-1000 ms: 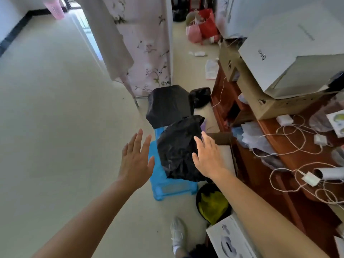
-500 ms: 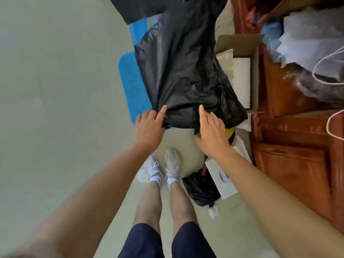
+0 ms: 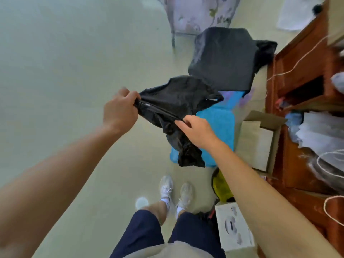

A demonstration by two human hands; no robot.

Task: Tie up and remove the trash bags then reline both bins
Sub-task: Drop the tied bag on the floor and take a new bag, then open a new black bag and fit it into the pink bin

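Note:
An empty black trash bag [image 3: 178, 101] hangs in the air above a blue plastic stool [image 3: 217, 125]. My left hand [image 3: 121, 110] grips one end of its edge and my right hand [image 3: 197, 129] pinches the other end, so the edge is stretched taut between them. The rest of the bag droops below my right hand. Below my right forearm a round bin [image 3: 221, 187] shows yellow contents and a dark rim, mostly hidden by the arm. A tied black bag [image 3: 266, 49] lies on the floor at the back.
A black square cushion-like object [image 3: 223, 58] rests on the far end of the stool. An open cardboard box [image 3: 258, 142] stands beside a wooden desk [image 3: 305, 174] with cables and papers on the right. A white box [image 3: 232, 226] lies by my feet. Pale floor stretches left.
Both hands went from touching the bag's lower edge to gripping it, and lifted it off the stool. The view tilted up again, showing the black square object.

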